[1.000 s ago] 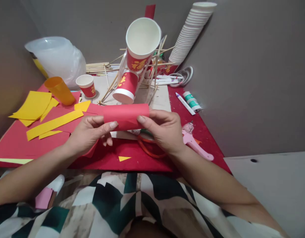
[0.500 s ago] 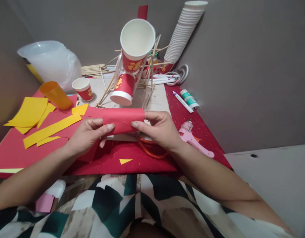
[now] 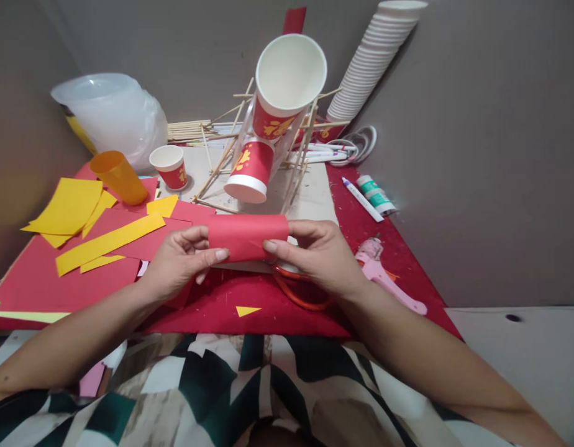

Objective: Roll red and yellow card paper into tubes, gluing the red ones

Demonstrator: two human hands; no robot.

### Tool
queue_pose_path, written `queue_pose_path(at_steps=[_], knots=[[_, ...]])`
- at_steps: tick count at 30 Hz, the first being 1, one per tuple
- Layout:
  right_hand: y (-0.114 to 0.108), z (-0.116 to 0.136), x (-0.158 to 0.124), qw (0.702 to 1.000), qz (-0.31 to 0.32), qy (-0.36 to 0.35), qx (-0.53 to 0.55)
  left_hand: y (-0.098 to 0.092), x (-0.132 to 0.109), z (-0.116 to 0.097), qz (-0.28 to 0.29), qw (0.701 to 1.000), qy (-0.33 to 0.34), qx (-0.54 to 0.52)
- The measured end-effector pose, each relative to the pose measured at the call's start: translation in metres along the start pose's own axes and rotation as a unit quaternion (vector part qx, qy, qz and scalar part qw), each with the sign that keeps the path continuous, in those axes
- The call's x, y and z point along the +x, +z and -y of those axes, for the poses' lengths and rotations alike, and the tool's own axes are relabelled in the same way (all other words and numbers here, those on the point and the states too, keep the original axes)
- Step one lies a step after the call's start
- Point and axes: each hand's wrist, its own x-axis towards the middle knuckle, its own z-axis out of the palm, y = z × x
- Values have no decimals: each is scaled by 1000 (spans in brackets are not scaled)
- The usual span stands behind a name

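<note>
A strip of red paper [image 3: 248,236], bent over into a curved roll, is held level between my two hands above the table's front part. My left hand [image 3: 182,257] pinches its left end, thumb on the near face and fingers behind. At the right end, my right hand [image 3: 317,251] grips it the same way. Below my right hand lie orange-handled scissors [image 3: 299,300], partly covered by it. Just beyond the roll stands a frame of thin wooden sticks [image 3: 217,164], with two red-and-white paper cups [image 3: 275,118] mounted one above the other. A small yellow paper triangle [image 3: 248,311] lies nearer me.
Yellow paper pieces [image 3: 70,205] and red sheets [image 3: 58,279] cover the left side, with an orange cup [image 3: 119,178] and a small paper cup [image 3: 169,167]. Rightward lie a pink glue gun [image 3: 384,279] and a marker [image 3: 363,200]. A tall cup stack [image 3: 375,59] leans on the wall.
The whole scene has shifted a little rightward in view as the head camera turned. Both hands keep their hold on the red paper, which sits slightly lower in the picture.
</note>
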Motion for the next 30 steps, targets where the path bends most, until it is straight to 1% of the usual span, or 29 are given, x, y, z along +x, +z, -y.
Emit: queue_pose_path(at_steps=[6, 13, 17, 20, 22, 26, 30], knots=[[0, 0, -1, 1000, 1, -1, -16, 0, 2, 2, -30, 999, 5, -16], [0, -1, -2, 1000, -4, -11, -25, -3, 0, -1, 1, 1000, 6, 12], [0, -3, -2, 1000, -12, 0, 2, -2, 2, -3, -22, 1000, 12, 16], [1, -3, -2, 999, -26, 12, 33, -2, 4, -3, -39, 999, 32, 11], [3, -4, -2, 999, -31, 17, 41, -2, 4, -3, -34, 998, 46, 20], [8, -6, -3, 999, -29, 12, 39, -5, 5, -3, -7, 997, 60, 48], [12, -6, -4, 999, -19, -2, 34, -7, 6, -1, -5, 997, 67, 35]])
